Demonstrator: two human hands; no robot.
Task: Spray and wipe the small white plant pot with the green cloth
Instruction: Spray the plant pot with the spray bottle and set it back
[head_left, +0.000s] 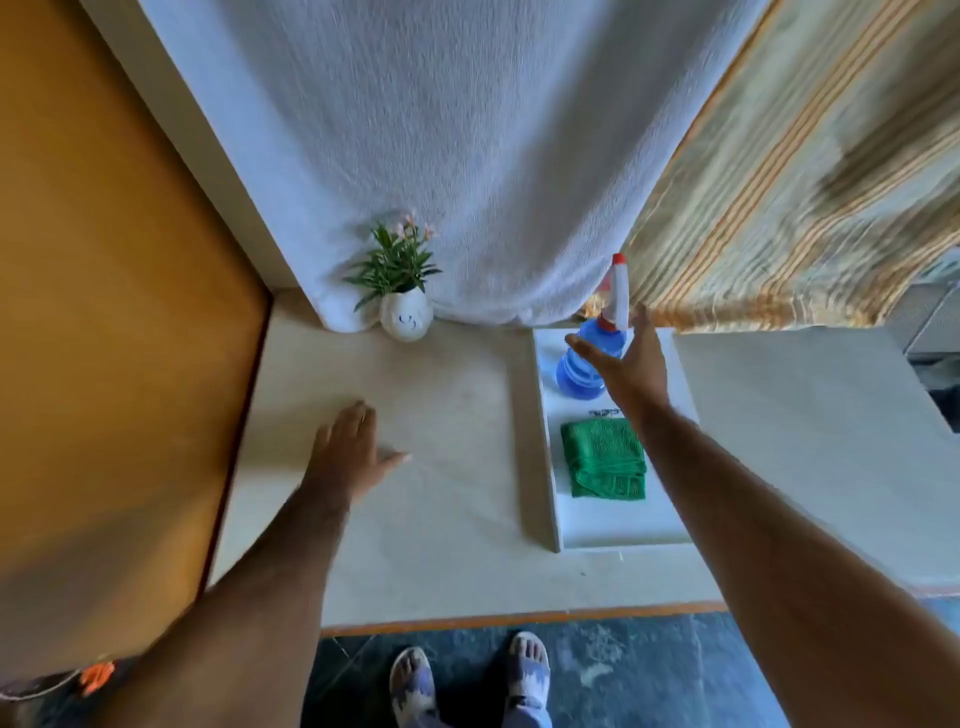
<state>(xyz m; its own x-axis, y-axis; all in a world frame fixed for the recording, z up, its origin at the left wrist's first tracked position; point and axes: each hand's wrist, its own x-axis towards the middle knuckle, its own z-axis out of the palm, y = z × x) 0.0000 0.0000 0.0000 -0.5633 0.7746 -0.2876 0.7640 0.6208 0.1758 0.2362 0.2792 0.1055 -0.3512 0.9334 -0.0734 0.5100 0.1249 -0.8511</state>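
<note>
Right hand (631, 364) spread wide, empty, just in front of upright spray bottle (589, 364), nearer than flat, empty left hand (345, 447). Pot (406, 314) far left.

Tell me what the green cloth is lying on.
The green cloth lies folded on a white tray, nearer the person than the blue spray bottle. Whatever lies directly beneath the cloth is covered.

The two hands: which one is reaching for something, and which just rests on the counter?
The right hand reaches, open, at the blue spray bottle on the white tray. The left hand lies flat on the counter.
</note>
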